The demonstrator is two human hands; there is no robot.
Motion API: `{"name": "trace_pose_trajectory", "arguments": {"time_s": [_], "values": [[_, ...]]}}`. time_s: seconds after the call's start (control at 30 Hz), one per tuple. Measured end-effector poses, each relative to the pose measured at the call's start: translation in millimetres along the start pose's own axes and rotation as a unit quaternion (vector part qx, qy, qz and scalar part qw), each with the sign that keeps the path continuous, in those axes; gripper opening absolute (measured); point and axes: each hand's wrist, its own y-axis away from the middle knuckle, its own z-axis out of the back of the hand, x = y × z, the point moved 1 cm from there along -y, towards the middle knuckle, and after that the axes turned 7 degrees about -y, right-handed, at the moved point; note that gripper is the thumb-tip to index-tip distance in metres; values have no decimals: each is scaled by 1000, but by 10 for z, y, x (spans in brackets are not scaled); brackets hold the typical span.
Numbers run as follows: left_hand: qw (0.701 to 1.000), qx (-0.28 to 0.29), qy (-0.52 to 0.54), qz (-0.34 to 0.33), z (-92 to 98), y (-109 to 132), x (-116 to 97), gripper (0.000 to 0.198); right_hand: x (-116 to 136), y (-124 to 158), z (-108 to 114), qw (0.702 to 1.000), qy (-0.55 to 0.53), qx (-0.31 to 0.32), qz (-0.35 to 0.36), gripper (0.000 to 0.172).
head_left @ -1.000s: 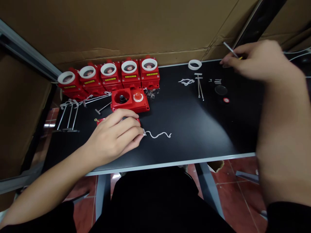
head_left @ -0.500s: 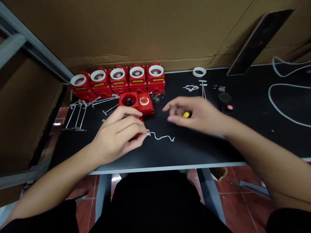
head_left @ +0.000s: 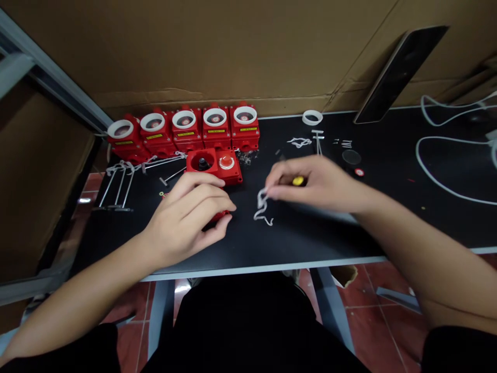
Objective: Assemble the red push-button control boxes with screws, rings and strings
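My left hand (head_left: pixel 194 212) curls over a small red part (head_left: pixel 220 214), mostly hidden under the fingers. Just behind it lies a red housing (head_left: pixel 233 176) with a round opening and an orange-red dome in a white ring. Between thumb and forefinger, my right hand (head_left: pixel 298 181) pinches a white string (head_left: pixel 262 207) that dangles over the black table. A tool with a yellow end (head_left: pixel 298 181) is tucked in the same palm; its kind is mostly hidden.
Several red boxes (head_left: pixel 184 129) with white rings line the back left. Metal T-shaped rods (head_left: pixel 124 189) with string lie at left. A white ring (head_left: pixel 312 117), screws (head_left: pixel 347 144) and a clear disc (head_left: pixel 351 157) lie at right. A cardboard wall (head_left: pixel 233 52) stands behind.
My right hand has taken hold of the white string, which was at my left fingertips, and drawn it off to the right. The left hand stays on the red part. The view has shifted slightly.
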Motion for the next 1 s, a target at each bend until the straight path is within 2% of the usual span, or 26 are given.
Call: {"name": "trace_pose_trajectory", "arguments": {"time_s": [0.07, 0.17, 0.23, 0.3, 0.4, 0.5, 0.6, 0.73, 0.83, 0.9, 1.0], "values": [[1000, 6, -3, 8, -4, -7, 6, 22, 14, 15, 272, 988, 79, -129, 41, 39], [1000, 13, -3, 9, -3, -4, 11, 24, -13, 34, 621, 942, 175, -278, 73, 37], [1000, 17, -4, 9, 4, 0, 15, 25, -41, 40, 777, 912, 214, -341, 71, 38], [1000, 20, -6, 9, 15, 0, 24, 26, -65, 34, 872, 896, 234, -372, 63, 35], [1000, 16, -14, 6, 28, -8, 43, 25, -109, -5, 939, 884, 271, -380, 22, 18], [1000, 19, -17, 1, 23, -11, 61, 24, -181, -75, 958, 867, 339, -360, -60, 2], [999, 26, -18, 2, 31, -7, 85, 25, -258, -137, 966, 859, 385, -317, -112, 11], [998, 52, -35, 9, 161, -29, 160, 22, -315, -138, 1023, 859, 402, -291, -124, 25], [992, 118, -27, 24, 337, -65, 249, 13, -344, -95, 1095, 856, 418, -273, -131, 19], [985, 160, -25, 66, 449, -74, 324, 9, -371, -73, 1131, 859, 429, -248, -128, 15], [972, 203, -48, 110, 565, -38, 449, 20, -422, -72, 1147, 867, 433, -220, -112, 15]]}}
